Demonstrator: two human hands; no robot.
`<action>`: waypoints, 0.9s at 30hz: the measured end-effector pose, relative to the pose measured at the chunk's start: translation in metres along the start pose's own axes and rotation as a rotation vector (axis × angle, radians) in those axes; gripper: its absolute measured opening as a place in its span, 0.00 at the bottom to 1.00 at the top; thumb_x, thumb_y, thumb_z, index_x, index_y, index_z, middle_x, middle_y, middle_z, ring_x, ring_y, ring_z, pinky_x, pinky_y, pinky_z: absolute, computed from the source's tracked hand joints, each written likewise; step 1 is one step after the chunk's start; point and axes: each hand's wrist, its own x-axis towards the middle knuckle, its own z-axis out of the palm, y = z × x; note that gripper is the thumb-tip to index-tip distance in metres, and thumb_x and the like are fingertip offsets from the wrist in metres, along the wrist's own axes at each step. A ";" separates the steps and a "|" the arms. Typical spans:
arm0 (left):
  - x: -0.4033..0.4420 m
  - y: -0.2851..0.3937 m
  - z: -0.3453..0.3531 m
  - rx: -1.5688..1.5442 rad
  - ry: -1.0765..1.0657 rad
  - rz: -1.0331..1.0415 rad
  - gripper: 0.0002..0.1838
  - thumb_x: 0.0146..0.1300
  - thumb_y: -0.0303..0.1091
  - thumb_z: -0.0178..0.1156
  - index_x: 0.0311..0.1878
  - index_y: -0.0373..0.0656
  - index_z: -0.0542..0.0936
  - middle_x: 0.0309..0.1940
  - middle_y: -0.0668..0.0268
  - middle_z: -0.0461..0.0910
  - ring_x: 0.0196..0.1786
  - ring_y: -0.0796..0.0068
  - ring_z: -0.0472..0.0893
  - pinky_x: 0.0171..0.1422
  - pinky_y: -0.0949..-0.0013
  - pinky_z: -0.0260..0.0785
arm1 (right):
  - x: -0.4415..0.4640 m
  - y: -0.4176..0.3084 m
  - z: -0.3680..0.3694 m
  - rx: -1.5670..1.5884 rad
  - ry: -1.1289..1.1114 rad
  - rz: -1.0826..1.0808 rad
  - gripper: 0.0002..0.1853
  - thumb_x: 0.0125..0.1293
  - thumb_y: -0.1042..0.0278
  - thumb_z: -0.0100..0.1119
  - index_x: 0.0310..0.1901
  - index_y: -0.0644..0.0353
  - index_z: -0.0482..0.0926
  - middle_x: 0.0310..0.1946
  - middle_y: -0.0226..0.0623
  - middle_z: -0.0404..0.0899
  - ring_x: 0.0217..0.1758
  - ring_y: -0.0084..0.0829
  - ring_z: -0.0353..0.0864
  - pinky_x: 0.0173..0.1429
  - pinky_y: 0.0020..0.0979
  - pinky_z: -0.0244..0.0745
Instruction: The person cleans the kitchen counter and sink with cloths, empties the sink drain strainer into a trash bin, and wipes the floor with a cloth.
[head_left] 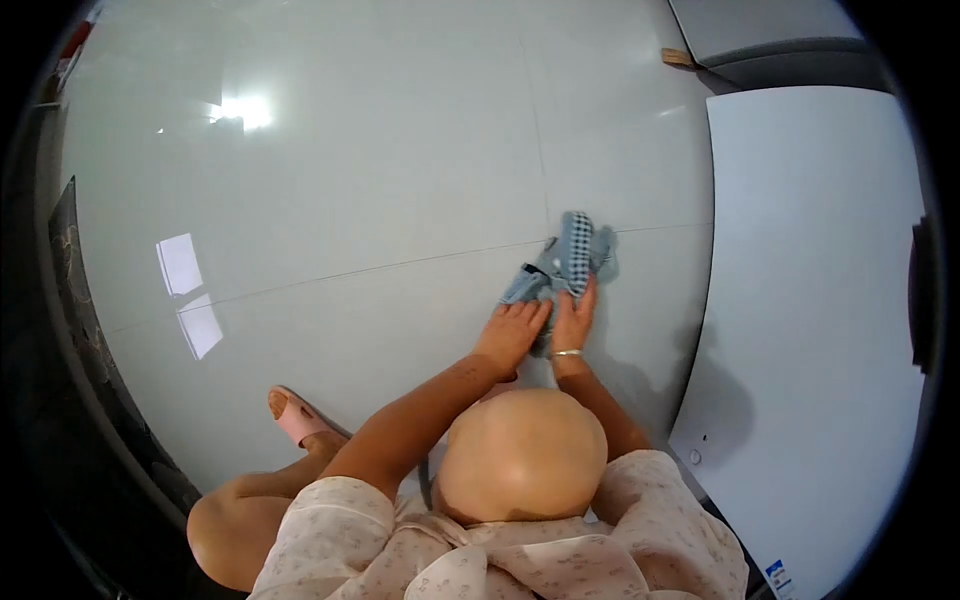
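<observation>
A crumpled light-blue cloth item [603, 252] with a black-and-white checked strip lies on the pale tiled floor. My left hand [514, 335] rests on its lower left part, fingers extended and pressing on the fabric. At the lower edge of the checked strip is my right hand [574, 318], its fingers closed round the cloth. A light bracelet [567, 352] circles the right wrist. The fabric between the two hands is bunched up, and its shape is hard to make out.
To the right stands a large white panel [810, 260], with a grey object [780, 40] behind it. A small brown piece [677, 58] lies near its corner. Dark patterned material [85, 330] borders the left. My knee and a pink slipper [296, 419] are below.
</observation>
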 end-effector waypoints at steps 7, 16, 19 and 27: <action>-0.069 -0.072 -0.004 -0.258 0.490 -0.525 0.38 0.52 0.27 0.66 0.68 0.39 0.63 0.51 0.46 0.77 0.49 0.42 0.79 0.50 0.48 0.73 | -0.034 -0.070 0.125 0.061 -0.395 -0.283 0.29 0.59 0.80 0.50 0.66 0.60 0.70 0.68 0.46 0.64 0.73 0.46 0.60 0.77 0.42 0.51; -0.154 -0.141 -0.161 -0.063 0.727 -0.768 0.28 0.55 0.20 0.58 0.61 0.53 0.72 0.41 0.58 0.82 0.44 0.51 0.81 0.47 0.55 0.74 | -0.031 -0.196 0.257 0.584 -0.915 0.046 0.32 0.59 0.79 0.61 0.68 0.61 0.67 0.58 0.37 0.74 0.60 0.30 0.73 0.67 0.30 0.66; -0.170 -0.126 -0.197 0.110 0.691 -0.569 0.27 0.55 0.19 0.57 0.59 0.52 0.74 0.37 0.59 0.82 0.38 0.52 0.82 0.40 0.54 0.74 | -0.036 -0.219 0.231 0.677 -0.865 0.001 0.34 0.57 0.78 0.63 0.68 0.60 0.66 0.61 0.40 0.72 0.62 0.32 0.72 0.67 0.32 0.67; -0.233 -0.100 -0.179 0.245 -0.056 -0.379 0.23 0.60 0.24 0.54 0.60 0.48 0.72 0.38 0.55 0.79 0.39 0.51 0.81 0.42 0.52 0.75 | -0.036 -0.125 0.106 0.105 -0.835 -0.273 0.41 0.58 0.68 0.70 0.71 0.58 0.60 0.64 0.44 0.68 0.66 0.39 0.69 0.70 0.39 0.64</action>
